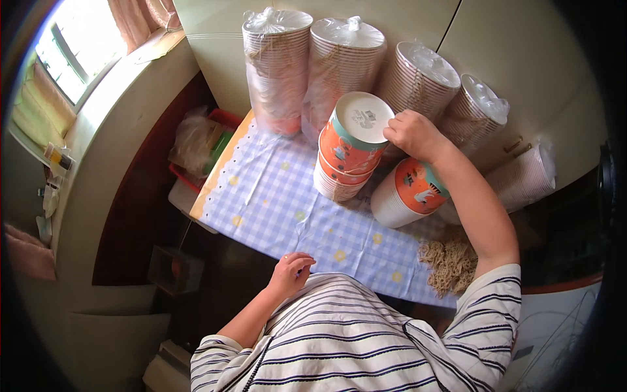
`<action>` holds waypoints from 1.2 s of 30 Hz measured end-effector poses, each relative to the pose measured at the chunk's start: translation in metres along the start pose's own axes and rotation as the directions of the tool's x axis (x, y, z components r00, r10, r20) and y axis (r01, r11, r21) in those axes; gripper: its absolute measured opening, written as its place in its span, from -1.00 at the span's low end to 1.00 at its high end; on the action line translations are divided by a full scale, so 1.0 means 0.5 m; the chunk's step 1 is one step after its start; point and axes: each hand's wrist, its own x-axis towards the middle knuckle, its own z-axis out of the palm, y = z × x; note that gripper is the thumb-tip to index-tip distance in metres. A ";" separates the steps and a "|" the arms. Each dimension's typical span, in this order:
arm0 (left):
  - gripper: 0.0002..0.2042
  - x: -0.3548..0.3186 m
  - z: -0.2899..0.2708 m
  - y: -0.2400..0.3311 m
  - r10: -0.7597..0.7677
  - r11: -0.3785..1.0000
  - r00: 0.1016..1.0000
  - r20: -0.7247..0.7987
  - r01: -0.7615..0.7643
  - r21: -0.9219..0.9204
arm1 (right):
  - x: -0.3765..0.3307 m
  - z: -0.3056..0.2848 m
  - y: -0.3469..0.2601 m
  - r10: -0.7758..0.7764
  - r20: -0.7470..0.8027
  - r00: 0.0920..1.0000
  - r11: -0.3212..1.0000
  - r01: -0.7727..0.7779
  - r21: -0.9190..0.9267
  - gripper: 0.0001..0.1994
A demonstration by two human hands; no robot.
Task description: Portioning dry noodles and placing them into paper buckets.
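An upside-down stack of paper tubs [349,151], orange and teal with white bases, stands on the table. At its top right, the fingers of my right hand [415,134] are closed against the base edge of the uppermost tub. Below my right forearm a second stack of paper tubs [408,193] leans, with an orange printed tub on top and white ones beneath. My left hand [292,274] is by the table's front edge, its fingers curled in; a small dark spot shows between them, too small to name.
Behind stand several tall plastic-wrapped stacks of paper tubs [277,72]. A blue checked cloth [261,189] covers the table. Beige string [450,264] lies bunched at the right front. To the left are a red crate [186,175] with plastic bags and a window [78,46].
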 end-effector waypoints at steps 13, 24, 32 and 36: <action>-0.81 0.018 -0.003 -0.013 0.044 0.999 0.997 0.065 -0.045 0.011 | -0.002 0.056 -0.031 0.091 0.030 0.995 0.995 -0.092 0.032 -0.94; -0.82 0.031 -0.015 -0.018 0.047 0.999 0.994 0.100 -0.048 0.002 | 0.005 0.064 -0.044 0.117 0.061 0.991 0.992 -0.120 0.042 -0.94; -0.83 0.034 -0.016 -0.022 0.044 0.999 0.992 0.116 -0.042 -0.015 | 0.015 0.050 -0.046 0.139 0.087 0.986 0.989 -0.144 0.045 -0.93; -0.84 0.035 -0.017 -0.021 0.036 0.999 0.991 0.127 -0.035 -0.015 | 0.016 0.051 -0.052 0.142 0.102 0.985 0.988 -0.147 0.041 -0.93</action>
